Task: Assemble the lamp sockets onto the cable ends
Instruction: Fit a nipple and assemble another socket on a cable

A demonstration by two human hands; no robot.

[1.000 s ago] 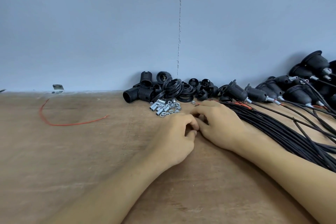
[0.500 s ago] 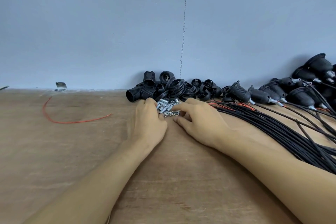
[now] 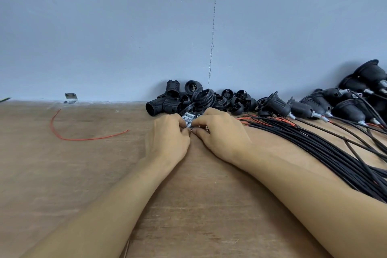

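Lamp sockets [image 3: 188,100], loose black shells and rings, lie heaped at the centre of the frame against the blue-grey wall [image 3: 125,37], at the far edge of the wooden surface [image 3: 199,195]. To their right, wired sockets [image 3: 301,109] sit on cable ends, piled toward the right edge. The black cables [image 3: 335,153] run from there in a thick bundle to the lower right, with red wire tips showing at its upper end.

Just in front of the loose heap is a small pile of metal fittings [image 3: 189,117]. The left hand [image 3: 167,140] and right hand [image 3: 224,136] meet over it, the right forearm alongside the bundle. The fingers [image 3: 179,122] of each hand are curled, thumb and forefinger tips pinched on fittings at the pile's near edge, and the two hands nearly touch. Which piece each holds is hidden.

A curved red wire [image 3: 83,138] lies at the left. A metal bracket [image 3: 71,97] sits at the foot of the wall.
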